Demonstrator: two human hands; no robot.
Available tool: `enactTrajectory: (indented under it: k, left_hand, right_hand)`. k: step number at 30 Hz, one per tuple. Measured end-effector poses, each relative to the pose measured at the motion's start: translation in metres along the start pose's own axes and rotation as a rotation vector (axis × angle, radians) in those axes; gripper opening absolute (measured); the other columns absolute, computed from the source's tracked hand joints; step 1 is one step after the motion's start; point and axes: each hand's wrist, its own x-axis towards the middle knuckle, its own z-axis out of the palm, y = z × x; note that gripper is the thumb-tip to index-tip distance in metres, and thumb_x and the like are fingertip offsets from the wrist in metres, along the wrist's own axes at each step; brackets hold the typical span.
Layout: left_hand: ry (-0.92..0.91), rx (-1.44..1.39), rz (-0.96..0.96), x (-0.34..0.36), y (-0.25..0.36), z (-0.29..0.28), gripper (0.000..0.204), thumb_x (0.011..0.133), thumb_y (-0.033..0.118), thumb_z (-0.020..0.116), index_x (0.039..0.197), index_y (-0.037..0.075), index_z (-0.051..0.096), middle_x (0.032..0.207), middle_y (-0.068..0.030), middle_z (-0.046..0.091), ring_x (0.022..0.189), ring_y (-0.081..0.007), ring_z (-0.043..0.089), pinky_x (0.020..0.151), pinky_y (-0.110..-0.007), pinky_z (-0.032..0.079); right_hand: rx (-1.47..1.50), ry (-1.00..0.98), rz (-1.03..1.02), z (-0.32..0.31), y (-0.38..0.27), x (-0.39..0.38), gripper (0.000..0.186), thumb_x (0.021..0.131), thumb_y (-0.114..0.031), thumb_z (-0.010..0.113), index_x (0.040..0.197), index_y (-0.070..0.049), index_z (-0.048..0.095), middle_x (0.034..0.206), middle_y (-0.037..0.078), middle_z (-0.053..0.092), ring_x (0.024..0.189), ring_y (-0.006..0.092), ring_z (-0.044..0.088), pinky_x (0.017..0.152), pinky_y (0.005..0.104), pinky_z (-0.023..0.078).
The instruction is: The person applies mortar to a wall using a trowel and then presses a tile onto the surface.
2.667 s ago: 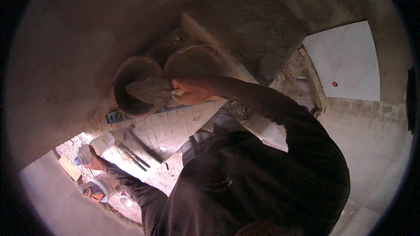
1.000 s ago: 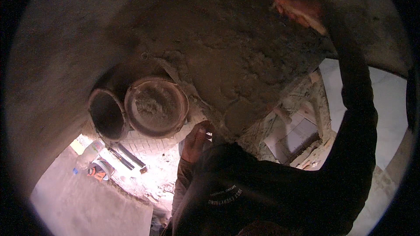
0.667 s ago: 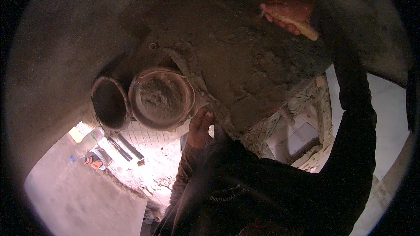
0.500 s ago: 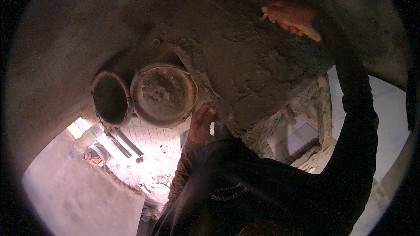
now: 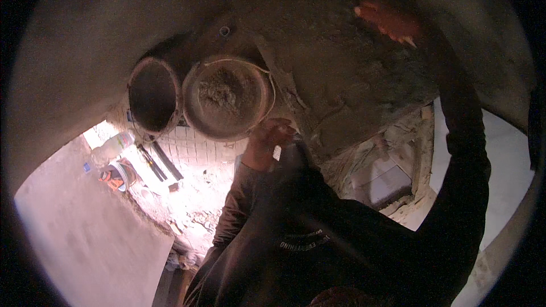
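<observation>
Black fabric (image 5: 352,239) is spread across the lower centre of the frame. Just above, the left hand (image 5: 267,143) is held half-curled beside the round bucket (image 5: 197,112); whether anything is gripped cannot be told. At upper right, a pale handle (image 5: 408,40) is clasped in the right hand (image 5: 388,20) by rough grey mortar (image 5: 352,85), which could be gouged if pressure were misjudged in shadow.

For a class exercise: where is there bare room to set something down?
Bare room: the grid-marked surface, bordered by the right-hand bucket above and the dark long-handled tool at left; also the bright ground between that tool and the left sleeve, though rubble lies lower down. Crowded: far left, with the bottle, small bucket and black-and-yellow tool close together.
</observation>
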Motion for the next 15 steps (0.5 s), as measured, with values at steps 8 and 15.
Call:
enactTrajectory:
  k: [8, 15]
  left_hand:
    - [0.573, 0.27, -0.059, -0.168, -0.028, -0.252, 0.032, 0.09, 0.032, 0.065, 0.099, 0.001, 0.067, 0.078, -0.0086, 0.067, 0.067, -0.0196, 0.064, 0.058, -0.031, 0.052]
    - [1.498, 0.608, 0.223, -0.261, -0.05, -0.501, 0.064, 0.089, 0.035, 0.071, 0.134, -0.002, 0.044, 0.114, -0.0194, 0.06, 0.092, -0.0278, 0.064, 0.076, -0.038, 0.056]
  right_hand:
    - [-0.104, -0.266, -0.007, 0.02, -0.054, -0.041, 0.045, 0.096, -0.057, 0.048, 0.092, -0.012, 0.053, 0.062, 0.002, 0.046, 0.041, 0.01, 0.042, 0.037, 0.0302, 0.04]
    - [0.26, 0.06, -0.044, 0.013, 0.028, -0.043, 0.041, 0.097, -0.054, 0.05, 0.105, -0.015, 0.059, 0.062, 0.001, 0.047, 0.042, 0.0094, 0.043, 0.037, 0.0283, 0.039]
